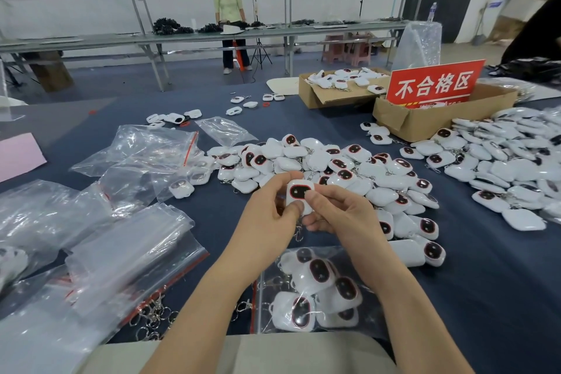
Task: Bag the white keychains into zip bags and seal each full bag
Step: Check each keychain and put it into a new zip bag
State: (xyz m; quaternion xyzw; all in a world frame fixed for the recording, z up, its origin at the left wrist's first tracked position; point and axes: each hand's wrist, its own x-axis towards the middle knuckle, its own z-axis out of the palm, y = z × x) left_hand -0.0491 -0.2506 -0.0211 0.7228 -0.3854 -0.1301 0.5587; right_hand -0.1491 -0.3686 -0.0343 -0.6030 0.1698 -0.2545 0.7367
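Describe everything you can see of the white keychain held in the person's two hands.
The held keychain is a small white piece with rounded corners, glossy like plastic. Its face carries a dark oval panel edged in red, turned up toward the camera. It is raised above the dark blue table, just in front of the keychain pile. The left hand and right hand pinch it from either side. A metal ring and clasp dangle below it.

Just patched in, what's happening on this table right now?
Both hands, left hand and right hand, hold one white keychain above a partly filled zip bag near the table edge. A big loose pile lies beyond, and empty bags lie to the left.
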